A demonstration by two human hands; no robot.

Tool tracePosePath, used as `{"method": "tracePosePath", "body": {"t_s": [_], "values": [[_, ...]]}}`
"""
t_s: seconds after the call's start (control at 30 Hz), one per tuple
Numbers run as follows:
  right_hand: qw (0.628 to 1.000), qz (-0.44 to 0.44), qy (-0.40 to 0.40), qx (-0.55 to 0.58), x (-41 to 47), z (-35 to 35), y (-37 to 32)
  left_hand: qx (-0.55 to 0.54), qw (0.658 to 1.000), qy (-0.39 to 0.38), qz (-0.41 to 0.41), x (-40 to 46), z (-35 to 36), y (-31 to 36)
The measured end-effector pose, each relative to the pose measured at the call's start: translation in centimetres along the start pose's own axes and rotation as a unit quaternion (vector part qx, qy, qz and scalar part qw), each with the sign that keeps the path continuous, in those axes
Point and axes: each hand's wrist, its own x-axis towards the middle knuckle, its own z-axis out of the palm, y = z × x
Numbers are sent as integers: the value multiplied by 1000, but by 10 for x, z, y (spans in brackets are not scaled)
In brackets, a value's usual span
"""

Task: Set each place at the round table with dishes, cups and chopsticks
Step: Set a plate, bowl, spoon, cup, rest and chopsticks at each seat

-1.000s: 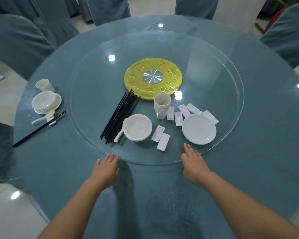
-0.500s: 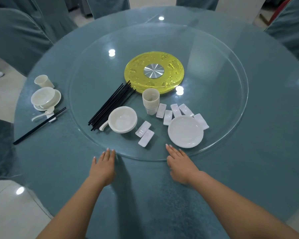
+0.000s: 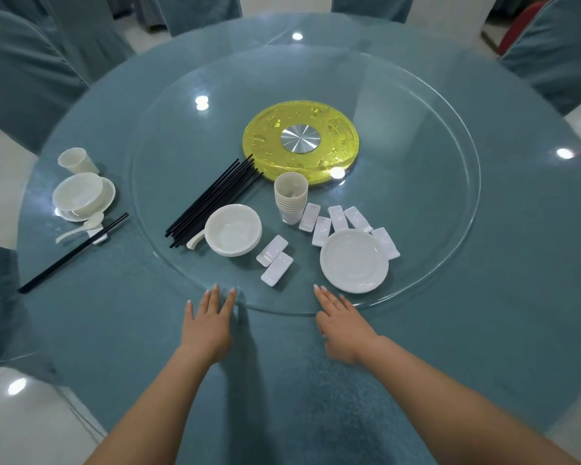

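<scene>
Both hands lie flat, fingers straight, holding nothing. Left hand [image 3: 208, 325] has its fingertips at the near rim of the glass turntable [image 3: 450, 95]; right hand [image 3: 341, 325] likewise, fingertips on or just over the rim, contact unclear from this angle.

Supplies sit on the near part of the turntable. Bundle of black chopsticks [image 3: 212, 203] lies diagonally, left of centre. Stack of white bowls [image 3: 232, 233] is at its near end, with a spoon handle [image 3: 195, 240] poking out from beneath on the left. Stack of cups [image 3: 291, 201] stands upright, just near of the yellow hub [image 3: 301, 140]. White plates [image 3: 353, 260] are to the right, just beyond the right hand. White chopstick rests: two [image 3: 275, 260] between bowls and plates, five [image 3: 337, 218] fanned around the far side of the plates.

One place set at far left of the round bench [image 3: 517, 297]: cup [image 3: 76, 161], bowl on plate [image 3: 79, 194], spoon [image 3: 81, 228], chopstick pair [image 3: 73, 253] on a rest.

Blue-covered chairs [image 3: 21, 75] surround the bench.
</scene>
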Motion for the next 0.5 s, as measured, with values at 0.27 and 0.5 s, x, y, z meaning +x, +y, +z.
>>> {"method": "tracePosePath", "body": {"t_s": [0.27,0.5], "values": [[996,17,20,89,2,-21,-10,-16,999,49,-5,10,-27,5],[970,93,186,123,-3,-44,18,-166,974,134,80,22,-67,48]]}}
